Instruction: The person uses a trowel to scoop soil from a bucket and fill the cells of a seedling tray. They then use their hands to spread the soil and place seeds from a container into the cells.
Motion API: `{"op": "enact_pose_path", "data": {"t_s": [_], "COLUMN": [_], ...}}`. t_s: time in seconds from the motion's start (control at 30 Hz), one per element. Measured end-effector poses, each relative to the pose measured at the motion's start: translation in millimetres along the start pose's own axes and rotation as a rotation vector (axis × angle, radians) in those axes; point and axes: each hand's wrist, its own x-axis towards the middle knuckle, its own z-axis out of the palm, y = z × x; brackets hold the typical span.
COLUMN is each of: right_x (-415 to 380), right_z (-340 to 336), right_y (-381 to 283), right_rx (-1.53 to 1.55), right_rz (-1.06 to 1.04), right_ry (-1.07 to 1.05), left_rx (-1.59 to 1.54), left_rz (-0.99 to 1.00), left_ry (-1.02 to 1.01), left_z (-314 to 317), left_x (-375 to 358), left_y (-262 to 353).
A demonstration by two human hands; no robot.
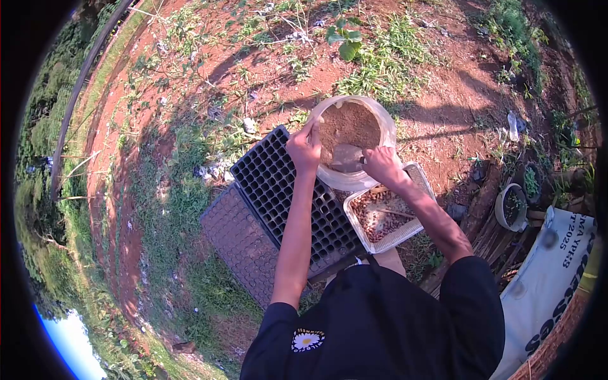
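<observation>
Head view: a round, pale-rimmed bucket (388, 126) of crumbly brown soil (358, 123) sits just above centre. The right hand (382, 166), grip closed around a trowel's handle, holds its flat grey blade (346, 158) in the soil. The left hand (305, 149) touches the rim's left side, its grip's exact opening unclear.

Ahead of person (373, 323): bucket (389, 130), soil (354, 120) inside, trowel (346, 158) blade in soil. Left of bucket, slanting back toward person: cell tray (282, 180). Left of cell tray, alongside: second tray (237, 237), soil in cells. Behind bucket and slightly right, just beside: basket (399, 240), seeds (373, 221) inside, stick (394, 213) across seeds. Farther right: pot (500, 209); behind pot, sack (544, 278). Ahead of pot, well right of bucket: bottle (513, 126), on ground (443, 101).
</observation>
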Motion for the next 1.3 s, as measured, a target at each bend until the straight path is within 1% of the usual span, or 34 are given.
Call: {"op": "enact_pose_path", "data": {"t_s": [0.03, 0.07, 0.13, 0.17, 0.23, 0.33, 0.47, 0.57, 0.63, 0.67, 0.73, 0.77, 0.8, 0.87, 0.9, 0.93, 0.97, 1.0, 1.07, 1.1, 1.17, 1.2, 1.27, 1.3], "right_x": [0.3, 0.9, 5.4, 8.5, 9.8, 7.7, 5.1, 5.4, 3.1, 0.0, -8.0, -9.3, -12.3, -19.3, -22.5, -23.0, -24.0, -25.3, -31.1, -32.4, -35.9, -36.4, -33.8, -33.2], "right_z": [0.6, 1.1, 5.6, 8.3, 8.3, 9.6, 8.8, 8.6, -11.5, -17.4, -29.0, -36.5, -47.2, -73.0, -91.5, -96.0, -98.8, -102.3, -106.6, -103.8, -98.2, -97.1, -95.6, -96.1], "right_y": [-0.2, -0.8, -2.4, -4.4, -8.0, -10.9, -9.5, -5.2, -9.9, -9.9, -10.7, -9.2, -9.7, -11.3, -13.6, -11.9, -8.9, -6.0, -1.5, 1.8, 5.1, 5.3, 5.3, 3.8], "right_rx": [0.002, 0.045, 0.092, 0.132, 0.172, 0.135, 0.131, 0.169, 0.167, 0.166, 0.109, 0.063, 0.060, 0.123, 0.123, 0.117, 0.153, 0.188, 0.170, 0.143, 0.097, 0.093, 0.262, 0.258], "right_rz": [0.004, 0.028, 0.051, 0.086, 0.128, 0.129, 0.146, 0.115, 0.069, 0.071, -0.005, 0.018, 0.015, 0.077, 0.114, 0.112, 0.192, 0.271, 0.253, 0.245, 0.222, 0.214, 0.246, 0.231], "right_ry": [0.000, -0.006, -0.009, -0.024, -0.017, 0.036, 0.021, 0.072, 0.035, 0.041, 0.211, 0.188, 0.188, 0.198, 0.115, 0.116, 0.076, 0.037, 0.051, 0.079, 0.131, 0.123, 0.053, 0.045], "left_rx": [0.014, 0.014, 0.004, 0.005, -0.002, -0.033, -0.026, -0.038, -0.013, -0.016, -0.138, -0.161, -0.163, -0.214, -0.218, -0.225, -0.231, -0.235, -0.132, -0.116, -0.121, -0.122, -0.055, -0.051], "left_rz": [-0.042, -0.040, 0.048, 0.050, -0.053, -0.076, -0.087, -0.101, -0.338, -0.333, -0.267, -0.337, -0.338, -0.377, -0.377, -0.429, -0.480, -0.481, -0.568, -0.588, -0.617, -0.644, -0.621, -0.634], "left_ry": [-0.030, -0.034, 0.031, 0.028, -0.017, -0.019, -0.016, 0.008, -0.051, -0.052, 0.100, 0.084, 0.088, 0.166, 0.172, 0.170, 0.168, 0.172, 0.136, 0.169, 0.170, 0.167, 0.171, 0.137], "left_z": [-0.5, 0.2, 2.9, 3.0, 2.3, 1.5, 1.0, -0.3, -1.5, 1.1, 5.3, 4.9, 7.4, 16.1, 17.8, 18.2, 18.3, 18.1, 17.0, 18.2, 17.7, 14.8, 13.5, 13.6], "left_x": [0.5, 0.8, 0.8, 0.2, -0.3, 1.0, -3.8, -6.2, -8.3, -8.1, -8.6, -8.5, -8.5, -8.3, -7.2, -6.3, -5.6, -4.8, -3.8, -4.1, -6.0, -7.8, -7.9, -8.5], "left_y": [2.2, 3.7, 4.3, 4.5, 7.1, 4.6, 2.2, 2.5, -1.2, -1.4, 1.1, 1.0, -2.3, -14.1, -16.4, -19.1, -22.0, -26.8, -37.0, -38.8, -44.2, -44.9, -45.6, -46.9]}}
